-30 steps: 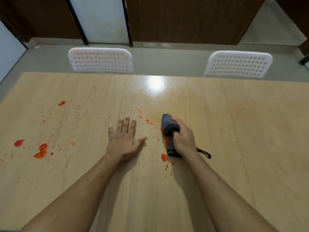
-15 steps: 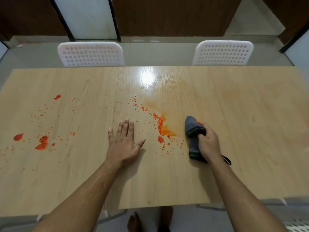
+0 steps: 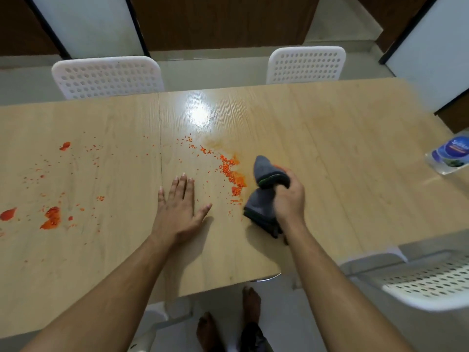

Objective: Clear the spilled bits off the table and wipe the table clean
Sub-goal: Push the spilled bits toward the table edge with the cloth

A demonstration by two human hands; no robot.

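Observation:
Orange spilled bits lie scattered over the light wooden table. A dense streak of bits runs down the middle, just left of a folded grey cloth. My right hand grips that cloth from the right, fingers curled round its bunched upper part, its lower end down on the tabletop. My left hand lies flat on the table, fingers spread, left of the streak. More bits and larger orange blobs sit at the far left, with a faint orange smear above the streak.
Two white perforated chairs stand behind the table, one at the left and one at the right. A third chair is at the near right corner. A clear plastic packet with a blue label lies at the right edge. My feet show below the table's near edge.
My right hand drew the cloth rightward out of the bits, then edged back toward the streak it uncovered. My left hand stayed flat. The view has risen and tilted down, showing the near edge.

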